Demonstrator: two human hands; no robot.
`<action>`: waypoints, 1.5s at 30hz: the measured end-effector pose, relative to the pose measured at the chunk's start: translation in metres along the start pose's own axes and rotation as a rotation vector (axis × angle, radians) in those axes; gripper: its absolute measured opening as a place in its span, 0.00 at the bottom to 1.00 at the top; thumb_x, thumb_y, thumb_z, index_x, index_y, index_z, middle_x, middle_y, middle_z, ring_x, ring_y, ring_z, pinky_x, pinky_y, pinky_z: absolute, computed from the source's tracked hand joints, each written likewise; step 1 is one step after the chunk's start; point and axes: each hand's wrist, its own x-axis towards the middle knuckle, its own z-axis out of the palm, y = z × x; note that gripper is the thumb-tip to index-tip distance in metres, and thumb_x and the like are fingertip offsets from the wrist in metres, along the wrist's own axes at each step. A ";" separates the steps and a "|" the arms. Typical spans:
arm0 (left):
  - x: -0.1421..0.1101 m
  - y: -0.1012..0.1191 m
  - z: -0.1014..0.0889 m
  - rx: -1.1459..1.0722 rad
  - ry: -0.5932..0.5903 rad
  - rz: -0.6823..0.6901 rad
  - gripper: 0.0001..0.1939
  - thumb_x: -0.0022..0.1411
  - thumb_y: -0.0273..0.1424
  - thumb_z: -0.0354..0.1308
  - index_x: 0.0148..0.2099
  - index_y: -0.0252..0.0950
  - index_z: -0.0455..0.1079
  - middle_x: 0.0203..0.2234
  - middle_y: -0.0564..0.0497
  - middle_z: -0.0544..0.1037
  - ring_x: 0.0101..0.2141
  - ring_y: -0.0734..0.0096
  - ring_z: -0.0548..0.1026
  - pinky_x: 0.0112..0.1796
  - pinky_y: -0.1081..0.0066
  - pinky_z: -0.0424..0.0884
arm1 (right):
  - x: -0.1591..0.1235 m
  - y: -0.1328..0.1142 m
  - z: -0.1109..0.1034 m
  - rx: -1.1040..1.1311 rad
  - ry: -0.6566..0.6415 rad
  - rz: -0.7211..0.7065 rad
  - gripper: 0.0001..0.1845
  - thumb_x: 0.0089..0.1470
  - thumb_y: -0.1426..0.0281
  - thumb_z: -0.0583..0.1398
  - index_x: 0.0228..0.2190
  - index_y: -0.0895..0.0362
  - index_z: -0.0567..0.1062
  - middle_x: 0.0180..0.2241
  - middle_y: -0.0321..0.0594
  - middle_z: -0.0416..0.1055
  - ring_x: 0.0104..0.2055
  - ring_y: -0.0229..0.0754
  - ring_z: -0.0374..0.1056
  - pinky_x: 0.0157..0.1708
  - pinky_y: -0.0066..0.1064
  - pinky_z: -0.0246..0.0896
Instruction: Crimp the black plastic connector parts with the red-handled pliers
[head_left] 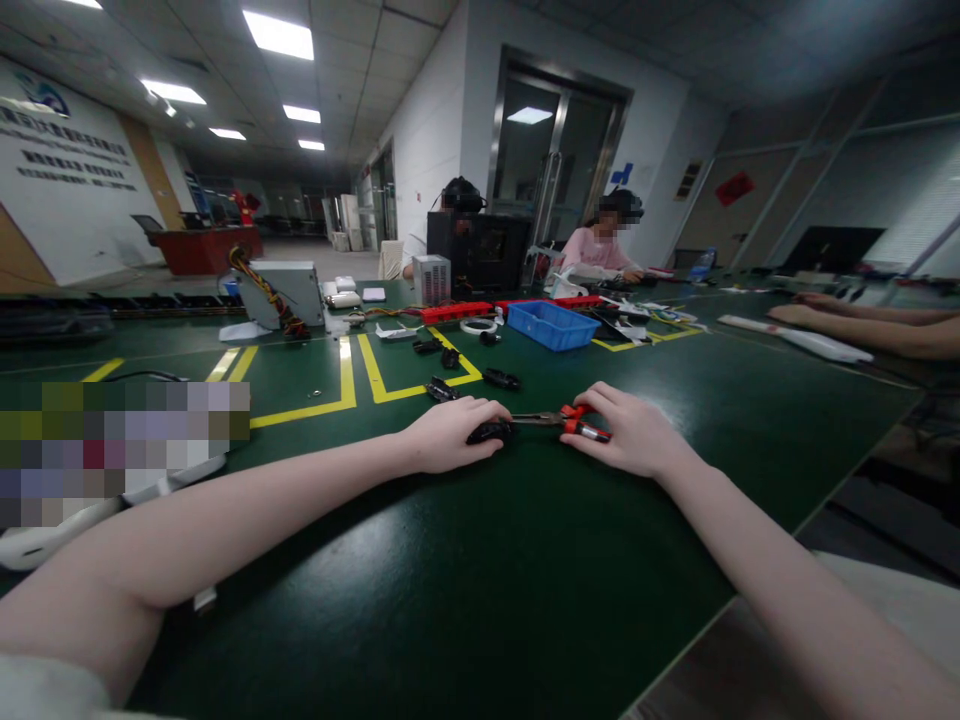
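Note:
My left hand [457, 435] is closed around a small black plastic part [489, 432], low over the green table. Red-handled needle-nose pliers [574, 422] are gripped in my right hand [626, 430]. Their long metal jaws point left and reach the black part; whether they clamp it is too small to tell. Just beyond my left hand lie similar black parts, one [441, 390] close to the knuckles and another [501, 379] a little to its right. Several more sit farther back, inside yellow tape lines.
A blue tray [551, 325] stands behind the black parts. Farther left are a power supply box [289, 290] with bundled cables and a small metal box [432, 280]. Yellow tape [346, 372] marks the green table [450, 590]. Other people sit at the far and right sides.

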 end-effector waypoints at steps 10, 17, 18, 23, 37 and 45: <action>0.001 -0.007 0.002 -0.027 0.013 0.017 0.15 0.63 0.34 0.57 0.52 0.37 0.66 0.44 0.46 0.74 0.45 0.62 0.72 0.46 0.63 0.69 | 0.000 -0.006 -0.002 0.037 -0.019 -0.020 0.25 0.53 0.48 0.56 0.40 0.57 0.69 0.40 0.45 0.69 0.34 0.43 0.67 0.32 0.34 0.61; 0.002 -0.012 0.002 -0.109 0.002 0.038 0.16 0.62 0.34 0.58 0.51 0.37 0.68 0.45 0.47 0.75 0.45 0.62 0.72 0.48 0.64 0.67 | 0.000 -0.010 -0.002 0.027 -0.009 -0.060 0.24 0.53 0.48 0.56 0.38 0.57 0.69 0.37 0.45 0.69 0.31 0.42 0.66 0.28 0.32 0.59; 0.002 -0.012 0.002 -0.110 0.000 0.040 0.15 0.62 0.34 0.58 0.51 0.37 0.68 0.45 0.47 0.75 0.45 0.62 0.72 0.48 0.64 0.67 | 0.000 -0.010 -0.003 0.025 -0.011 -0.062 0.25 0.53 0.48 0.55 0.38 0.57 0.69 0.37 0.45 0.69 0.30 0.42 0.66 0.28 0.32 0.59; 0.002 -0.010 0.001 -0.092 -0.001 0.065 0.15 0.62 0.36 0.59 0.50 0.37 0.69 0.44 0.46 0.75 0.45 0.63 0.72 0.47 0.64 0.67 | 0.000 -0.012 -0.002 0.013 -0.033 -0.071 0.26 0.54 0.47 0.55 0.39 0.58 0.69 0.38 0.46 0.69 0.32 0.43 0.67 0.28 0.32 0.60; 0.002 -0.011 0.001 -0.070 -0.018 0.058 0.14 0.64 0.38 0.57 0.48 0.36 0.69 0.42 0.47 0.74 0.43 0.63 0.71 0.46 0.65 0.67 | 0.003 -0.015 -0.005 -0.010 -0.020 -0.128 0.25 0.55 0.49 0.54 0.40 0.58 0.69 0.38 0.47 0.70 0.34 0.44 0.67 0.31 0.33 0.60; 0.002 -0.014 0.003 -0.074 -0.007 0.057 0.13 0.63 0.38 0.58 0.48 0.37 0.69 0.42 0.48 0.75 0.43 0.64 0.72 0.45 0.65 0.67 | 0.003 -0.015 -0.005 0.013 -0.025 -0.112 0.24 0.55 0.49 0.55 0.39 0.57 0.70 0.37 0.46 0.70 0.32 0.43 0.67 0.30 0.33 0.60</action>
